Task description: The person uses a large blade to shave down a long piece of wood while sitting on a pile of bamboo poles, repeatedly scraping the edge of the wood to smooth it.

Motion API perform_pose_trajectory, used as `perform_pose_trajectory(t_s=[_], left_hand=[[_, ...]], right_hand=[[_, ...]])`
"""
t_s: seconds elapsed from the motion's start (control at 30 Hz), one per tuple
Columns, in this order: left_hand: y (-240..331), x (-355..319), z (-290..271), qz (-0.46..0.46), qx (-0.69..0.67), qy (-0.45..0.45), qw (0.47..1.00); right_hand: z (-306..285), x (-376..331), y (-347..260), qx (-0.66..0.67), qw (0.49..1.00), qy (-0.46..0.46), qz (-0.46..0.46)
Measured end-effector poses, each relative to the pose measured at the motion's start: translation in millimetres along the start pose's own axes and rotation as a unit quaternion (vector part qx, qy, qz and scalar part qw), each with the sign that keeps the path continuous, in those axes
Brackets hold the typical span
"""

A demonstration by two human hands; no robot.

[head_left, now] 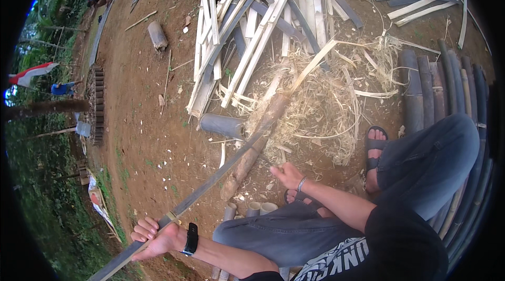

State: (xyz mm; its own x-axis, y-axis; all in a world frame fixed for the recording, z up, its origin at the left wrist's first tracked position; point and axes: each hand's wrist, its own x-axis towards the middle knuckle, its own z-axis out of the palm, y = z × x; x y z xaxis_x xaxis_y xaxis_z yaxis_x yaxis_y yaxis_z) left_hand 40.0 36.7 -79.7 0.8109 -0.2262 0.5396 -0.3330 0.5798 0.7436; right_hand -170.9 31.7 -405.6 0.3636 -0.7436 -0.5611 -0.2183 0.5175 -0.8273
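Note:
A long dark bamboo strip [210, 180] slants from the lower left toward the middle. My left hand [158, 236], with a black watch on its wrist, is closed round the strip near a joint. The strip's far part passes over a brown log [243, 171] lying on the ground. My right hand [288, 176] is closed to the right of the log. A thin dark edge shows at its fingers, but what it holds is too slight to name. Pale bamboo shavings [321, 110] lie heaped around the log's far end.
Split bamboo strips [263, 23] are piled beyond the shavings, with more strips [426, 5] at the far right. Dark bamboo poles [415, 92] lie beside my right leg. A short bamboo piece [222, 125] touches the log's left side. Cut bamboo tubes [253, 209] stand by my left knee.

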Motion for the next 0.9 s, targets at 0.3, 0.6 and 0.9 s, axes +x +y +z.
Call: perform_pose_trajectory(t_s=[0.3,0.6,0.9], left_hand=[[-5,2,-3,-0.004,-0.006,0.018,1.000],[-13,3,-3,0.005,0.012,0.075,0.997],[-8,3,4,-0.004,0.018,0.079,0.997]], right_hand=[[10,-4,4,0.005,0.992,-0.049,-0.117],[21,-16,-20,0.061,0.996,-0.054,-0.034],[-4,-8,-18,0.031,0.999,-0.035,-0.025]])
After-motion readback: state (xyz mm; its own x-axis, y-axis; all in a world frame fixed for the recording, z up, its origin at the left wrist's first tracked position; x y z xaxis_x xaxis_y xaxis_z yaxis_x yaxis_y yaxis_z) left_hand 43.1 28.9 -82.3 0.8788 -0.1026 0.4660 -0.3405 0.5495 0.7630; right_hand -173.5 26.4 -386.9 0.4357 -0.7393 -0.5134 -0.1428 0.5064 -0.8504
